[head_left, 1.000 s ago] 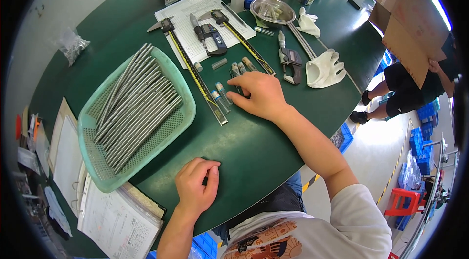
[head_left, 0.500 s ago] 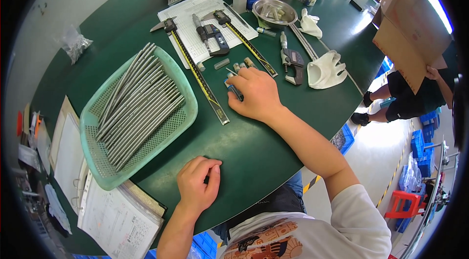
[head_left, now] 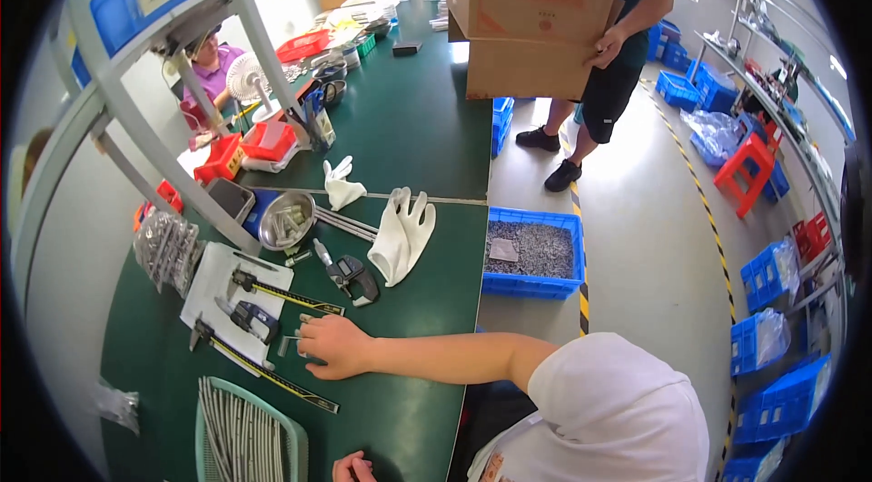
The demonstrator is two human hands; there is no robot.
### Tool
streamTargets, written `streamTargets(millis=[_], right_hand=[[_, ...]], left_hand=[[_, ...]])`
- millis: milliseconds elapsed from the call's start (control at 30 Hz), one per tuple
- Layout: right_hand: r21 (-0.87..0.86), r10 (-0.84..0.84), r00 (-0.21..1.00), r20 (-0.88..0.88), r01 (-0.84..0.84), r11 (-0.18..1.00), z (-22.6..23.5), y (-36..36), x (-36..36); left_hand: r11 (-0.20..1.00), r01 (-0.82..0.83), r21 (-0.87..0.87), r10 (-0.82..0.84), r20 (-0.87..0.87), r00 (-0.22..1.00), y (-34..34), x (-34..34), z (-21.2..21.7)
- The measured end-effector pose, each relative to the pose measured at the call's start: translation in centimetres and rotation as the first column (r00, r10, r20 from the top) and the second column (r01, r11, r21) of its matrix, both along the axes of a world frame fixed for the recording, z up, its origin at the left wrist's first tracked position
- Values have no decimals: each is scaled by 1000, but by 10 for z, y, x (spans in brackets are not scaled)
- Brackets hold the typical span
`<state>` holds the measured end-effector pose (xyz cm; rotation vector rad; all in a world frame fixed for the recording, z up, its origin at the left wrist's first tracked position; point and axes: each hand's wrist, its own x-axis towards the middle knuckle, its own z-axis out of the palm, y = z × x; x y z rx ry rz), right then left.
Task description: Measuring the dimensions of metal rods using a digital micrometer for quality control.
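Observation:
My right hand (head_left: 334, 347) rests on the green table with its fingers curled downward; what they close on, if anything, is hidden. A small clear tube (head_left: 285, 346) lies beside its fingertips. Near it are a long digital caliper (head_left: 263, 367), a second caliper (head_left: 289, 295) and a digital micrometer (head_left: 251, 318) on paper sheets (head_left: 205, 287). Another micrometer (head_left: 347, 275) lies beyond the hand. My left hand (head_left: 352, 467) is at the lower edge, partly cut off, its fingers curled with nothing visible in them. To its left, a pale green basket (head_left: 297, 446) holds several metal rods (head_left: 238, 432).
White gloves (head_left: 402, 237) and a metal bowl (head_left: 287, 220) lie farther along the table. Beyond the table's right edge, a blue crate (head_left: 531, 282) of small metal parts is on the floor. A person holds a cardboard box (head_left: 536, 5); another sits near a fan (head_left: 247, 82).
The view has swung right and up, bringing the aisle, the shelf frame and the seated person into sight. My right hand stays by the small tubes; my left is now mostly out of frame.

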<state>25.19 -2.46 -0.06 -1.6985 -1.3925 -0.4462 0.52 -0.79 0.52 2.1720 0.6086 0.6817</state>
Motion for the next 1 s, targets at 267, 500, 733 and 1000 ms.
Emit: streamTargets(millis=[267,500,733,1000], right_hand=[[-438,-96,988,-122,33,898,34,44,40],[-664,73,997,19,-41,746,31,82,28],[-713,156,981,119,-25,701,52,77,22],[382,740,312,-596,-700,603,100,48,12]], left_hand=[[956,-186,-226,198,30,980,3,7,-8],[858,-248,-450,338,131,932,-1,-2,-10],[999,-31,-36,37,180,983,0,34,44],[967,-251,37,219,383,897,62,86,104]])
